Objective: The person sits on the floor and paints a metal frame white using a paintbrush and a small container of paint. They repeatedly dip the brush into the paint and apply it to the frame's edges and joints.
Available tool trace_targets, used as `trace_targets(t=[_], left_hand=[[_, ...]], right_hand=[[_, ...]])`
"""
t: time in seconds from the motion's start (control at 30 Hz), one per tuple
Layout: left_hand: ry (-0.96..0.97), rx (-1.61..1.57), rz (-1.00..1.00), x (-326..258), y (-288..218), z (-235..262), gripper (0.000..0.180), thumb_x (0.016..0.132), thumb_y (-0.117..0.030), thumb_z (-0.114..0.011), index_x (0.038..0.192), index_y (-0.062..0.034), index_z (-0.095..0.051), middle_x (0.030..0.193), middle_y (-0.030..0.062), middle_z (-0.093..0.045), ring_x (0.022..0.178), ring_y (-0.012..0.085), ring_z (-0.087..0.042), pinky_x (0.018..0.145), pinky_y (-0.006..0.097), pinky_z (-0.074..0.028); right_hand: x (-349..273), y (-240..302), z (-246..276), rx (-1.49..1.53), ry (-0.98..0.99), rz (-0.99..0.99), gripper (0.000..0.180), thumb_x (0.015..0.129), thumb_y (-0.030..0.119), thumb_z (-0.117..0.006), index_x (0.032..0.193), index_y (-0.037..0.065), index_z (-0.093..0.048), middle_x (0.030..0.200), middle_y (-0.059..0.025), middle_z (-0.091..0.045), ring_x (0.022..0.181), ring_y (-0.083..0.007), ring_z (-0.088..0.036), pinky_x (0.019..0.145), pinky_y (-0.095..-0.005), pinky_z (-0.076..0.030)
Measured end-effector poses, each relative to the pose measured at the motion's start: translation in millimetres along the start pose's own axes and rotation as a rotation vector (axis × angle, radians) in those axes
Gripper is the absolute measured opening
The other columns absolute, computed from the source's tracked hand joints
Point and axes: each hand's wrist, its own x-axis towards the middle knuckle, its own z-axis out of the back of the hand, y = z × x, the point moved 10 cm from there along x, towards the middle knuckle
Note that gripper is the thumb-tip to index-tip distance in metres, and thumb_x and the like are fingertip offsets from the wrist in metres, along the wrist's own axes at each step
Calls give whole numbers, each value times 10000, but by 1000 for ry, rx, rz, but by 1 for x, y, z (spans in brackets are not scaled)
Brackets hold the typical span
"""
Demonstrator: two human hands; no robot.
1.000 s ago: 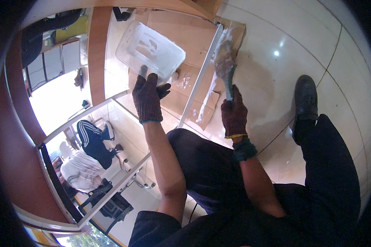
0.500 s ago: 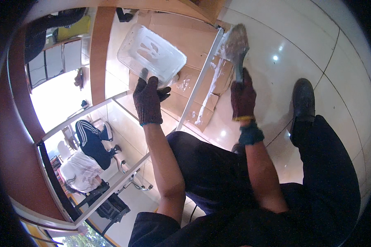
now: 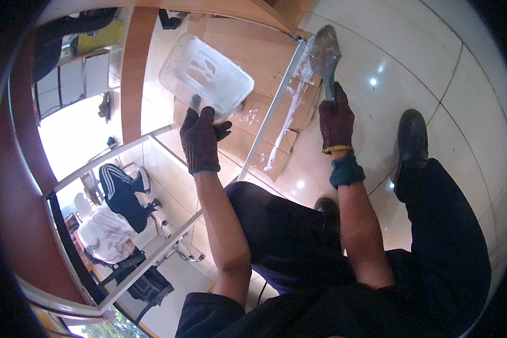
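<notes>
My left hand (image 3: 201, 139), in a dark knitted glove, grips the near edge of a translucent plastic tub (image 3: 243, 84). White paint is smeared over the tub's bottom; one fingertip shows paler through or against its wall. My right hand (image 3: 337, 127), gloved alike with a green cuff at the wrist, is closed around the handle of a paintbrush (image 3: 327, 53). The brush points away from me, its wide bristles beside the far end of a white metal bar (image 3: 273, 110). Whether the bristles touch the bar, I cannot tell.
Flattened cardboard (image 3: 256, 42) with white paint streaks lies on the tiled floor (image 3: 388, 39) under the tub and bar. A white frame (image 3: 146, 265) stands at left beside a brown panel (image 3: 31, 186). Beyond it a person (image 3: 110, 231) sits on a chair. My shoe (image 3: 413, 135) rests at right.
My right hand and the paintbrush have moved slightly farther away from me, and the brush has come out of its blur. My left hand and the tub have hardly moved.
</notes>
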Motion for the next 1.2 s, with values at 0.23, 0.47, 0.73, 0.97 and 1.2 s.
trace_targets(t=[0.23,0.47,0.73,0.97,1.2], left_hand=[[8,-4,7,1,1,0,534,873,-129,-529,1365,-7,-363,925,177,-643,607,231,-661,506,291,-556],[21,-21,-6,2,0,-3,539,874,-127,-531,1371,-11,-358,925,180,-645,609,233,-663,498,290,-553],[41,-1,-15,-1,-4,-8,537,878,-127,-527,1377,-28,-356,940,185,-644,620,239,-667,499,285,-553],[40,-7,-13,0,-3,-9,532,878,-126,-525,1372,-17,-359,951,188,-642,620,243,-668,502,290,-556],[32,0,-5,1,-2,-9,527,877,-120,-520,1369,-17,-364,961,190,-640,615,244,-666,502,294,-557]], right_hand=[[-2,-7,-8,15,122,-47,473,807,132,-520,1265,22,-474,1177,-216,-569,1054,-355,-571,883,-405,-463],[6,-8,-9,-12,163,-91,476,801,120,-522,1267,33,-483,1189,-208,-567,1058,-343,-573,901,-382,-456],[13,-2,2,15,72,26,457,768,74,-541,1221,27,-514,1104,-226,-601,978,-354,-608,841,-380,-494],[20,-2,12,5,56,23,463,802,129,-516,1253,27,-508,1086,-173,-621,886,-257,-622,797,-338,-489],[9,-4,10,105,134,-60,440,824,134,-489,1249,20,-510,980,-155,-641,799,-214,-618,743,-329,-498]])
